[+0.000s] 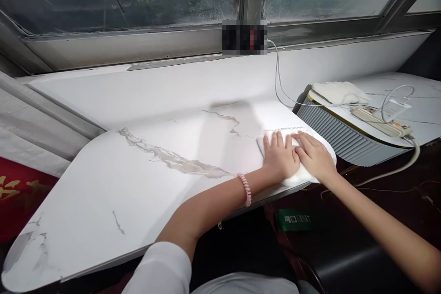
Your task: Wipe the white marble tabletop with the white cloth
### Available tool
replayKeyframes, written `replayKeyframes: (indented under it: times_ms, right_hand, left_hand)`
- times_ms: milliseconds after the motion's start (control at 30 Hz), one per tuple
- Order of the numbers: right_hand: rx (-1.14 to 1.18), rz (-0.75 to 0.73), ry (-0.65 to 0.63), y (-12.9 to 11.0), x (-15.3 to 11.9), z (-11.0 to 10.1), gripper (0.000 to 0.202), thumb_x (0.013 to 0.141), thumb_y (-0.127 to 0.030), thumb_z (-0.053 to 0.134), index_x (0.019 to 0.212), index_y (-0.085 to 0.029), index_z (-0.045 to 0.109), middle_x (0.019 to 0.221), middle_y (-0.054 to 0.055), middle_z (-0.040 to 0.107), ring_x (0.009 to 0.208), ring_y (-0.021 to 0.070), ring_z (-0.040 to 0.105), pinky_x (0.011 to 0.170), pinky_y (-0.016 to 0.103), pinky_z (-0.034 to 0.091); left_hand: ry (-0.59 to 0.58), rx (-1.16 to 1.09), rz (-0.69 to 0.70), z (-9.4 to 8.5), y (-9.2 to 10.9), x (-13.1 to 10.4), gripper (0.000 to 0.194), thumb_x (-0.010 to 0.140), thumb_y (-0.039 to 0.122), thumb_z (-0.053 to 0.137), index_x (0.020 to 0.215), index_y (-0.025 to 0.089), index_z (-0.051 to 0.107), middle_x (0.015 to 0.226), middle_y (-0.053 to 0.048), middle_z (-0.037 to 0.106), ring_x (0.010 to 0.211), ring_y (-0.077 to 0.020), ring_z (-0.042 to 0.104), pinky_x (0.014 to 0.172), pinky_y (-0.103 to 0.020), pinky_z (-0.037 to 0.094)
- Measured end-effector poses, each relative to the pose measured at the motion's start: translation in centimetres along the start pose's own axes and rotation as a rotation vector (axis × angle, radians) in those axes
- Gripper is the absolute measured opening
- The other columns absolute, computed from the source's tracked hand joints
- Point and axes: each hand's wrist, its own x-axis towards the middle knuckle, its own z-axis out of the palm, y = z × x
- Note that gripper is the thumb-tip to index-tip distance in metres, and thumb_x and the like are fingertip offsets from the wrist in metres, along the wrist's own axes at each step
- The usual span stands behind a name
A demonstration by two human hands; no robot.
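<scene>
A white cloth (299, 178) with a stitched-looking edge lies folded or bunched on the right end of a white marble-patterned tabletop (151, 202). My left hand (280, 155) rests flat on the cloth, fingers spread and pointing toward the window; a pink beaded bracelet circles that wrist. Just to its right, my right hand (314, 154) also lies palm down on the cloth, its fingers stretched out and angled left. The two hands touch or nearly touch. Much of the cloth is hidden beneath them.
A ribbed, round-ended cabinet (344, 135) stands at the right, carrying another white cloth (339, 93) and a power strip (381, 121) with cables. A white cable (278, 69) hangs from a blurred object (244, 37) on the window ledge. Below is a green box (293, 219).
</scene>
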Motion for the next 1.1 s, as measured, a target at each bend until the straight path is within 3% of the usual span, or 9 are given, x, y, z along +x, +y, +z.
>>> replayKeyframes:
  times_ms: [167, 367, 533, 667, 833, 967, 1100]
  right_hand:
    - [-0.061, 0.022, -0.035, -2.9, -1.9, -0.1, 0.044, 0.092, -0.03, 0.031, 0.126, -0.022, 0.057, 0.14, 0.01, 0.054, 0.131, 0.0305, 0.046, 0.105, 0.053, 0.04]
    - [-0.044, -0.006, -0.044, -3.4, 0.1, 0.8, 0.044, 0.091, -0.029, 0.033, 0.127, -0.023, 0.057, 0.139, 0.01, 0.055, 0.131, 0.0324, 0.046, 0.103, 0.055, 0.04]
    - [-0.017, -0.045, -0.045, -4.2, 4.7, 2.7, 0.041, 0.09, -0.025, 0.032, 0.122, -0.023, 0.058, 0.132, 0.009, 0.059, 0.127, 0.0298, 0.049, 0.102, 0.051, 0.041]
    - [-0.009, -0.081, -0.05, -5.6, 9.6, 5.1, 0.039, 0.089, -0.023, 0.033, 0.119, -0.021, 0.058, 0.126, 0.011, 0.062, 0.122, 0.0294, 0.051, 0.1, 0.048, 0.042]
    - [0.014, -0.048, -0.033, -7.4, 15.4, 8.5, 0.036, 0.088, -0.02, 0.034, 0.114, -0.021, 0.059, 0.121, 0.012, 0.064, 0.117, 0.0298, 0.053, 0.098, 0.046, 0.041]
    - [0.059, -0.047, -0.028, -9.0, 18.8, 10.7, 0.034, 0.086, -0.02, 0.036, 0.111, -0.02, 0.06, 0.118, 0.013, 0.065, 0.114, 0.0298, 0.053, 0.097, 0.046, 0.04]
    - [0.055, -0.063, -0.066, -10.0, 20.8, 11.7, 0.034, 0.087, -0.019, 0.035, 0.112, -0.019, 0.059, 0.119, 0.013, 0.065, 0.114, 0.0289, 0.053, 0.097, 0.043, 0.04]
  left_hand:
    - [0.011, -0.015, 0.048, -0.7, -1.4, -3.0, 0.053, 0.099, 0.034, 0.028, 0.146, 0.01, 0.035, 0.152, -0.019, 0.035, 0.143, -0.0307, 0.027, 0.116, -0.054, 0.021]
    - [0.045, -0.033, 0.016, -0.4, -2.9, -1.9, 0.051, 0.097, 0.032, 0.03, 0.143, 0.012, 0.038, 0.15, -0.017, 0.039, 0.143, -0.0283, 0.029, 0.117, -0.054, 0.021]
    - [-0.022, -0.047, -0.058, -1.0, -5.9, 1.6, 0.05, 0.097, 0.031, 0.03, 0.144, 0.016, 0.038, 0.153, -0.013, 0.037, 0.143, -0.0254, 0.028, 0.118, -0.051, 0.019]
    - [-0.084, -0.041, -0.109, -1.7, -9.9, 5.3, 0.051, 0.099, 0.034, 0.027, 0.146, 0.018, 0.036, 0.155, -0.011, 0.034, 0.144, -0.0236, 0.026, 0.119, -0.048, 0.016]
    - [-0.076, -0.019, -0.139, -2.3, -15.2, 9.3, 0.049, 0.1, 0.035, 0.027, 0.146, 0.021, 0.038, 0.153, -0.009, 0.037, 0.143, -0.0216, 0.028, 0.119, -0.044, 0.015]
    - [-0.038, 0.003, -0.159, -2.7, -18.5, 11.0, 0.047, 0.1, 0.034, 0.026, 0.144, 0.024, 0.039, 0.15, -0.006, 0.041, 0.14, -0.0198, 0.033, 0.118, -0.041, 0.02]
    - [0.032, 0.022, -0.206, -2.7, -20.0, 11.7, 0.046, 0.1, 0.032, 0.026, 0.142, 0.023, 0.042, 0.147, -0.006, 0.045, 0.137, -0.0202, 0.036, 0.116, -0.043, 0.023]
